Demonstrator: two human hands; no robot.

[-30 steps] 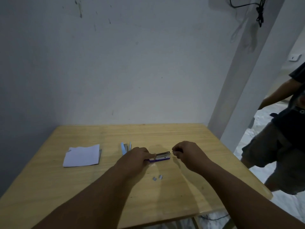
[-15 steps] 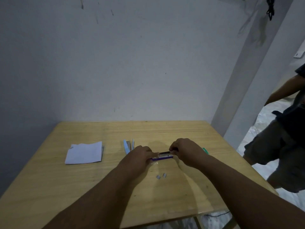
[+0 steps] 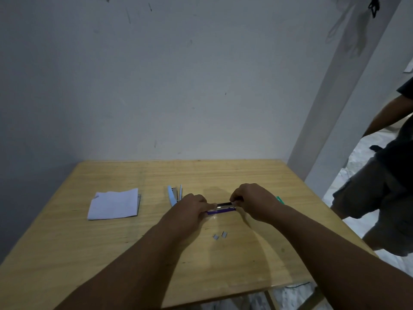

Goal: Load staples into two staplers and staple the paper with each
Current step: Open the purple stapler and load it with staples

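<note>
A purple stapler (image 3: 221, 208) lies on the wooden table (image 3: 156, 253) with its metal magazine exposed. My left hand (image 3: 190, 209) grips its left end and holds it down. My right hand (image 3: 250, 198) pinches at the right end of the magazine; whatever is between those fingertips is too small to make out. A light blue stapler (image 3: 173, 194) lies spread wide just behind my left hand. Two small staple strips (image 3: 220, 235) sit on the table in front of the purple stapler. The folded white paper (image 3: 114, 204) rests at the left.
A small green object (image 3: 279, 199) peeks out behind my right wrist. Another person (image 3: 384, 182) stands close to the table's right edge. A wall runs along the back of the table, and a pillar (image 3: 330, 130) rises at the back right.
My right hand moved left from a short way off and closed onto the right end of the purple stapler's magazine. My left hand kept its hold on the stapler.
</note>
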